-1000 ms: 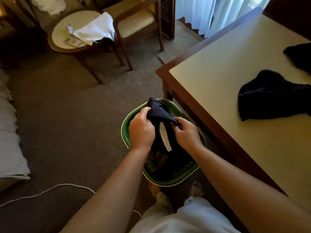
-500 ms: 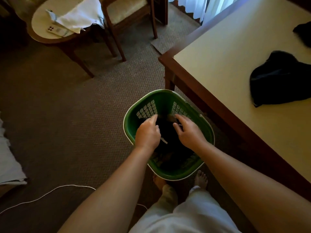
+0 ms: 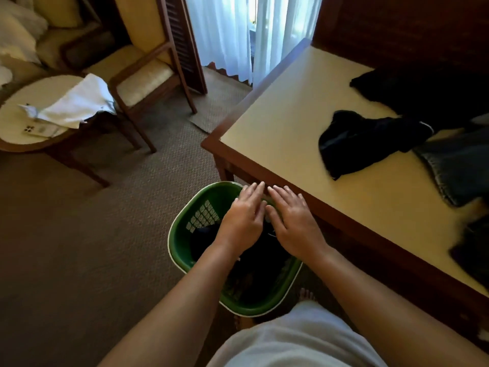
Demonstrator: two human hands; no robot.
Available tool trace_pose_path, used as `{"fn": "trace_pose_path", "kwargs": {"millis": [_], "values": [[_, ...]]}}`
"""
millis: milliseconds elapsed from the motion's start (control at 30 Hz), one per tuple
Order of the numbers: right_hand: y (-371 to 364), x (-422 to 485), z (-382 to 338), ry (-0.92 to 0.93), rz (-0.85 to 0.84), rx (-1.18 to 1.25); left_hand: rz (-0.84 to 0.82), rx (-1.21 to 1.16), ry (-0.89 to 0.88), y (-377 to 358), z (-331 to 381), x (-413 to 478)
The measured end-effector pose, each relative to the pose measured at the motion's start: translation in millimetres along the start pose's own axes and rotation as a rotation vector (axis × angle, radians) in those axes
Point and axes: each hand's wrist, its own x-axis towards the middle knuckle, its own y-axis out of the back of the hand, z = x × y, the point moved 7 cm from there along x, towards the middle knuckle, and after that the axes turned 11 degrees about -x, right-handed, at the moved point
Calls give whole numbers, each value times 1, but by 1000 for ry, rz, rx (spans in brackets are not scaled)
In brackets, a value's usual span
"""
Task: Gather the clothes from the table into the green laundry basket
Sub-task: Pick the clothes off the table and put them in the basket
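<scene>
- The green plastic laundry basket (image 3: 182,250) stands on the carpet by your feet, close against the near edge of the cream-topped wooden table (image 3: 291,109), which lies at two o'clock from it. I judge it is parked there so that each garment needs only a short swing off the tabletop and down.
- A heap of dark clothing (image 3: 259,263) lies in the bottom of the basket, beneath your wrists.
- Your left hand (image 3: 243,221) and right hand (image 3: 291,223) hover side by side over the basket's mouth. The palms face down and the fingers run straight toward twelve o'clock, with the tips above the far rim.
- Both hands are spread flat and carry nothing. Whether the fingertips brush the rim, I cannot tell.
- That flat, empty posture suits hands free for the next reach, in my judgement.
- The nearest piece on the table is a crumpled dark navy garment (image 3: 365,144) at two o'clock from your hands.
- A larger black garment (image 3: 428,91) lies farther along the same line.
- Blue denim jeans (image 3: 460,168) lie at nearly three o'clock, touching the navy piece.
- Another dark piece (image 3: 473,252) sits just past three o'clock at the frame's edge, too blurred to identify.
- With that much on the table, you look partway through.
</scene>
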Motion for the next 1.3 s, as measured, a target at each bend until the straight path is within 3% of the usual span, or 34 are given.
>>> {"fn": "trace_pose_path", "kwargs": {"millis": [400,600,733,933,1133,1300], "values": [[124,-9,115,-285,218,-121,-254,57,-236,-75,119,96],[154,21,190,-348,229,-129,-228,113,-253,-120,159,166],[166,53,244,-345,192,-118,-196,220,-183,-151,172,218],[190,96,327,-324,140,-136,-282,389,131,-210,154,274],[231,152,404,-343,169,-295,-162,437,147,-237,163,305],[248,192,466,-658,78,-227,45,378,-49,-222,179,306]]}}
